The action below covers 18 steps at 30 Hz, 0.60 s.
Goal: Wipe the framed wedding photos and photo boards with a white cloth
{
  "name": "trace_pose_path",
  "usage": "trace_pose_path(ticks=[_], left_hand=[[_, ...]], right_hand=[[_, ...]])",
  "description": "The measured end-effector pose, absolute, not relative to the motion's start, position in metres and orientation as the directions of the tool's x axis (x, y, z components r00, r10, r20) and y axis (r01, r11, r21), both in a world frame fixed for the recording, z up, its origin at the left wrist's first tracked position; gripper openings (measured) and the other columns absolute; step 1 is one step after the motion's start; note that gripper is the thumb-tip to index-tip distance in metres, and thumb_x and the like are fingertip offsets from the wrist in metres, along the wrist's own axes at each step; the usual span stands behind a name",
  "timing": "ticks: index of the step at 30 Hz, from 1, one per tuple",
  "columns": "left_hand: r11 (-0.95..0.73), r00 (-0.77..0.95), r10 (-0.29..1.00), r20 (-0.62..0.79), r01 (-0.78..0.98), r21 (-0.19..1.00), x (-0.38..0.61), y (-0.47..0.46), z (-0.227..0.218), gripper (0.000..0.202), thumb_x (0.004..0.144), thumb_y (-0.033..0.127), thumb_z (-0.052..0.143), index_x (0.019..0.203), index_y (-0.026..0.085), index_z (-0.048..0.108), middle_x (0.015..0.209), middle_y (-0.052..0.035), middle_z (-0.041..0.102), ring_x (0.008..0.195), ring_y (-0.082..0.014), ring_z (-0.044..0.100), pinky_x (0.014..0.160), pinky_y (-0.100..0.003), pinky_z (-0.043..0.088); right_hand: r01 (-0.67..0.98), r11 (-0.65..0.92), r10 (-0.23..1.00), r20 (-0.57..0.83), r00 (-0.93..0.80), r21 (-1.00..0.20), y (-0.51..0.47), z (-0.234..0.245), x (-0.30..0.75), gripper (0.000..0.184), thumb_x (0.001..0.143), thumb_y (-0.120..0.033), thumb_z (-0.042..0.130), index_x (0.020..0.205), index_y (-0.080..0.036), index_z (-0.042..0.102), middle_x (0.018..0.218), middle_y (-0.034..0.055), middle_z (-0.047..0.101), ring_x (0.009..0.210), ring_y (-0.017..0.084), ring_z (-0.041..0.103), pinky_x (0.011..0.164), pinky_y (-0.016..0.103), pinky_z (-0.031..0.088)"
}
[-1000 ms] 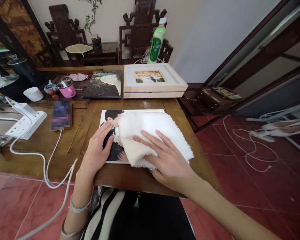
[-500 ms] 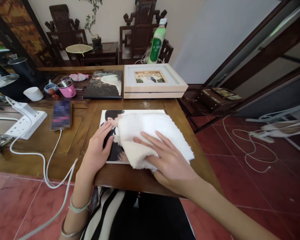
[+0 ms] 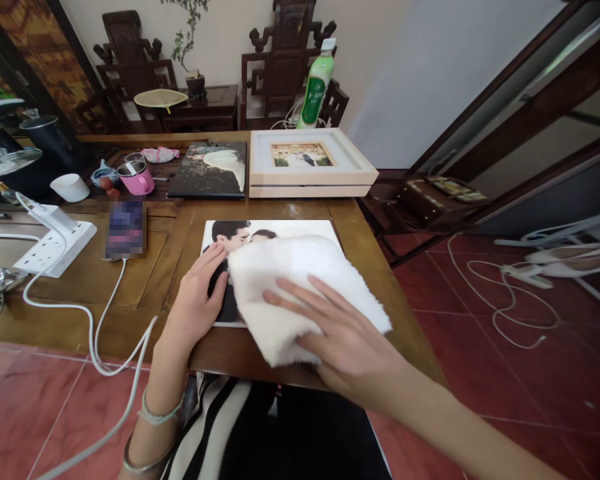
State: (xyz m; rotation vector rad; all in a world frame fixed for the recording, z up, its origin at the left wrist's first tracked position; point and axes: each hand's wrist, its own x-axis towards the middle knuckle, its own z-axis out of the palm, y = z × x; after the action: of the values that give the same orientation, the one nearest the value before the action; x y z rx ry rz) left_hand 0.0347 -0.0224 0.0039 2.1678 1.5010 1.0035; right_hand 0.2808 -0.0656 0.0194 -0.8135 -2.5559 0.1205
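A white fluffy cloth (image 3: 300, 263) lies over most of a photo panel (image 3: 207, 233) at the near edge of the wooden table. My right hand (image 3: 337, 333) rests on the cloth with fingers spread along its top, and my thumb is tucked at its folded near edge. At the panel's left side, my left hand (image 3: 200, 293) lies flat with its fingers stretched out, touching the surface. Two printed heads show above the cloth; the rest of the picture is mostly covered.
Behind the panel are a dark photo board (image 3: 207, 170) and a pale wooden frame (image 3: 313, 180), with a green bottle (image 3: 315, 90) beyond. On the left stand a pink mug (image 3: 136, 179), a white cup (image 3: 70, 188), a power strip (image 3: 55, 250) and a blurred-out phone (image 3: 125, 230) on a cable.
My right hand has drawn the cloth toward me, uncovering the second printed head at the panel's top. My left hand has stayed on the panel's left side.
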Motion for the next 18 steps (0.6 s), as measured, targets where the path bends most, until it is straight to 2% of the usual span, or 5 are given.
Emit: trace_pose_path(ticks=[4,9,12,15,18], left_hand=[[-0.398,0.199,0.907,0.370,0.687,0.608,0.036,-0.023,0.005,0.040,0.094,0.022,0.047,0.132,0.015,0.057,0.144,-0.0138,0.053,0.137,-0.0238,0.045,0.117,-0.048,0.034],[-0.397,0.201,0.909,0.366,0.689,0.607,0.036,-0.023,0.005,0.041,0.095,0.023,0.046,0.133,0.011,0.056,0.144,-0.0154,0.051,0.138,-0.0235,0.044,0.117,-0.046,0.034],[-0.395,0.196,0.909,0.368,0.686,0.611,0.036,-0.022,0.004,0.041,0.095,0.024,0.047,0.133,0.014,0.056,0.144,-0.0138,0.052,0.137,-0.0234,0.044,0.117,-0.046,0.034],[-0.392,0.202,0.912,0.356,0.682,0.617,0.036,-0.022,0.005,0.042,0.095,0.023,0.045,0.135,0.016,0.055,0.145,-0.0126,0.051,0.138,-0.0231,0.043,0.117,-0.046,0.033],[-0.392,0.217,0.915,0.340,0.683,0.617,0.035,-0.022,0.005,0.042,0.096,0.022,0.042,0.136,0.018,0.054,0.147,-0.0113,0.049,0.140,-0.0228,0.041,0.118,-0.048,0.032]], right_hand=[[0.651,0.740,0.665,0.325,-0.673,-0.166,-0.025,0.020,0.288,0.042,0.068,0.001,0.046,0.097,-0.021,0.068,0.145,0.0079,0.051,0.140,0.028,0.036,0.113,0.059,0.030],[0.755,0.636,0.755,0.332,-0.566,-0.158,0.003,0.022,0.277,0.034,0.077,-0.004,0.050,0.105,-0.014,0.068,0.141,0.0173,0.054,0.139,0.035,0.037,0.110,0.062,0.031],[0.715,0.672,0.735,0.288,-0.614,-0.191,-0.006,0.025,0.265,0.038,0.074,-0.003,0.051,0.106,-0.013,0.068,0.143,0.0172,0.052,0.139,0.038,0.035,0.111,0.066,0.028],[0.637,0.739,0.673,0.249,-0.696,-0.218,-0.031,0.030,0.258,0.050,0.065,0.003,0.046,0.105,-0.016,0.069,0.146,0.0133,0.049,0.141,0.036,0.031,0.112,0.066,0.025],[0.571,0.782,0.621,0.239,-0.746,-0.252,-0.059,0.037,0.260,0.051,0.060,0.003,0.045,0.099,-0.018,0.069,0.146,0.0110,0.050,0.141,0.035,0.031,0.113,0.064,0.026]])
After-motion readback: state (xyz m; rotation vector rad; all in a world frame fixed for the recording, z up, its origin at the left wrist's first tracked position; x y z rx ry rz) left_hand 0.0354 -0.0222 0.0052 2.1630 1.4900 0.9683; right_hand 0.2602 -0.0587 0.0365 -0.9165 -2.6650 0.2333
